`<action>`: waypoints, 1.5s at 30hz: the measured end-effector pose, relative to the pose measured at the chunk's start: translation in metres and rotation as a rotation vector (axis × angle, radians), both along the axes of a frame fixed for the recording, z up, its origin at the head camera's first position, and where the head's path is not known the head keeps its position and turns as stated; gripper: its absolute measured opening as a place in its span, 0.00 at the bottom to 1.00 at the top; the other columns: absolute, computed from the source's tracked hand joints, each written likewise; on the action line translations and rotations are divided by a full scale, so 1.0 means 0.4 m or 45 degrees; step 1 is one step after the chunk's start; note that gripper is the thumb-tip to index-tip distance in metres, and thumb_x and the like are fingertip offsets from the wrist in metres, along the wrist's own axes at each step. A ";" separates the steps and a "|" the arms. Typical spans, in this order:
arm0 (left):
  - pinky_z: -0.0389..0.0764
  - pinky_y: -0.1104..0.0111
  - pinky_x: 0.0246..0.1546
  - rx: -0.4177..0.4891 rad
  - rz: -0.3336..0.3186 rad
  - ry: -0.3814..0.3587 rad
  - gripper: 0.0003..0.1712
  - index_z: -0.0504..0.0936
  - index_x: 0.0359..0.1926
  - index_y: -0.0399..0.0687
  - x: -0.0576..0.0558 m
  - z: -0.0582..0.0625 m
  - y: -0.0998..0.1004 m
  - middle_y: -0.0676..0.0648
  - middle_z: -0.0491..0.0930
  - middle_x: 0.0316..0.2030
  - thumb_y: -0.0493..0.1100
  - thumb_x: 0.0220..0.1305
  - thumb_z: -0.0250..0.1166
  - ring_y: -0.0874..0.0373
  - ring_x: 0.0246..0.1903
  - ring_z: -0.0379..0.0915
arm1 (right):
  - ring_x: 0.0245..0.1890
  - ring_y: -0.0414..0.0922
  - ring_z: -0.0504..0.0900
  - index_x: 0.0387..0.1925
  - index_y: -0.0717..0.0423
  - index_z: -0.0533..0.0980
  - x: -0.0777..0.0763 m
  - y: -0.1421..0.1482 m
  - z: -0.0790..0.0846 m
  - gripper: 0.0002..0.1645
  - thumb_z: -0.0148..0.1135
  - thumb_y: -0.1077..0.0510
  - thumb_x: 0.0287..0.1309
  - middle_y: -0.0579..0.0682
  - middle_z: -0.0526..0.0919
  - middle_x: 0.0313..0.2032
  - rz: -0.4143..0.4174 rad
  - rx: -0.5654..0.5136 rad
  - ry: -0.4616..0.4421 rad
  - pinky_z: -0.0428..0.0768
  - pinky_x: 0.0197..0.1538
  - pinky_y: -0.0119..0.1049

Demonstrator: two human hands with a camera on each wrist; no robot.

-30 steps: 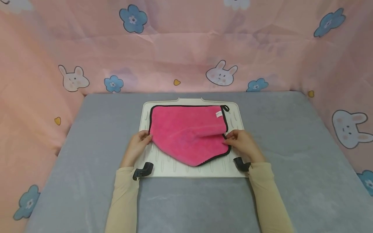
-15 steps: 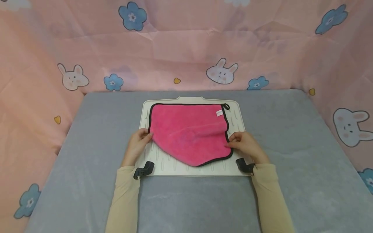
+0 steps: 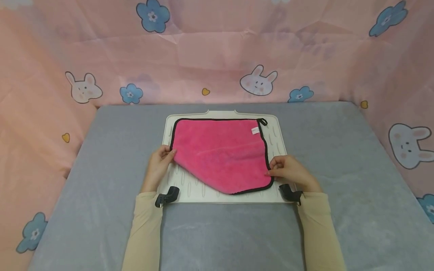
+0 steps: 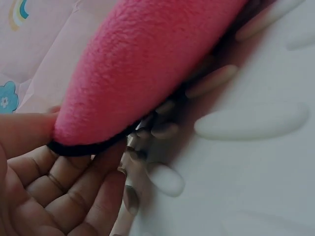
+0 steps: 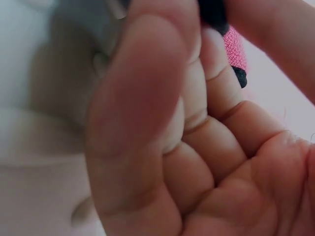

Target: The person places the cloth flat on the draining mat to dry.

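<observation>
A pink plush cloth (image 3: 217, 150) with black edging lies over a white ridged board (image 3: 190, 190). A small white tag and a black loop sit at its far right corner. On the cloth's left edge, my left hand (image 3: 158, 163) pinches the fabric between thumb and fingers; in the left wrist view the cloth bulges up from that pinch above the board. The right hand (image 3: 295, 172) pinches the right edge near the front corner. In the right wrist view curled fingers (image 5: 142, 98) hide most of the cloth. The front left corner looks turned under.
The board rests on a grey covered table (image 3: 217, 233). Behind and at both sides hangs a pink curtain (image 3: 210, 49) printed with rabbits and flowers. A black wrist mount (image 3: 167, 196) sits at the left wrist, another black mount (image 3: 289, 192) at the right.
My right hand has moved right and a little toward me, drawing the right edge outward; the fold there has flattened. The left hand keeps its pinch and has shifted slightly away from me.
</observation>
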State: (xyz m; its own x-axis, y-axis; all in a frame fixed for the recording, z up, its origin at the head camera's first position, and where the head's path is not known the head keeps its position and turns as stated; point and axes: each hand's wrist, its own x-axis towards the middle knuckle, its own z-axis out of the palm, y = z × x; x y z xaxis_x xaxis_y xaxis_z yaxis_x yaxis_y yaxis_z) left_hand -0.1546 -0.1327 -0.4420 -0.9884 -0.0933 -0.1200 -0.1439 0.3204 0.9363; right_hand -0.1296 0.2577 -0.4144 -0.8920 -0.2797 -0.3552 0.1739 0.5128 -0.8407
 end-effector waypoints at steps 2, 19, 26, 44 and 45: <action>0.73 0.76 0.31 0.023 -0.004 0.011 0.11 0.75 0.39 0.31 0.001 0.002 0.000 0.42 0.79 0.32 0.39 0.69 0.58 0.66 0.28 0.71 | 0.18 0.37 0.70 0.27 0.64 0.70 0.000 0.000 -0.001 0.13 0.68 0.63 0.53 0.47 0.72 0.18 -0.001 0.012 0.003 0.72 0.22 0.30; 0.73 0.58 0.54 -0.038 -0.611 -0.052 0.24 0.70 0.55 0.27 0.024 0.014 -0.061 0.33 0.79 0.48 0.30 0.58 0.65 0.42 0.52 0.74 | 0.20 0.38 0.72 0.28 0.64 0.71 -0.007 0.006 -0.017 0.12 0.67 0.63 0.55 0.48 0.74 0.19 0.023 0.007 0.000 0.73 0.24 0.31; 0.72 0.73 0.40 -0.055 -0.514 -0.058 0.17 0.73 0.48 0.30 0.022 0.015 -0.056 0.41 0.82 0.36 0.31 0.59 0.65 0.59 0.37 0.78 | 0.20 0.38 0.72 0.28 0.65 0.70 -0.006 0.008 -0.013 0.12 0.67 0.63 0.54 0.47 0.74 0.19 0.028 -0.009 -0.003 0.73 0.23 0.31; 0.70 0.72 0.36 -0.030 -0.688 -0.093 0.16 0.67 0.43 0.35 0.030 0.025 -0.070 0.38 0.83 0.40 0.31 0.58 0.65 0.61 0.34 0.75 | 0.19 0.39 0.73 0.27 0.64 0.71 -0.013 0.005 -0.022 0.13 0.67 0.62 0.55 0.49 0.75 0.19 0.011 0.019 0.015 0.74 0.24 0.31; 0.69 0.72 0.36 -0.026 -0.695 -0.086 0.15 0.67 0.42 0.35 0.030 0.024 -0.070 0.38 0.83 0.39 0.31 0.59 0.64 0.61 0.33 0.74 | 0.19 0.39 0.73 0.27 0.64 0.70 -0.013 0.006 -0.024 0.13 0.67 0.62 0.55 0.49 0.75 0.19 0.007 0.018 0.014 0.73 0.24 0.31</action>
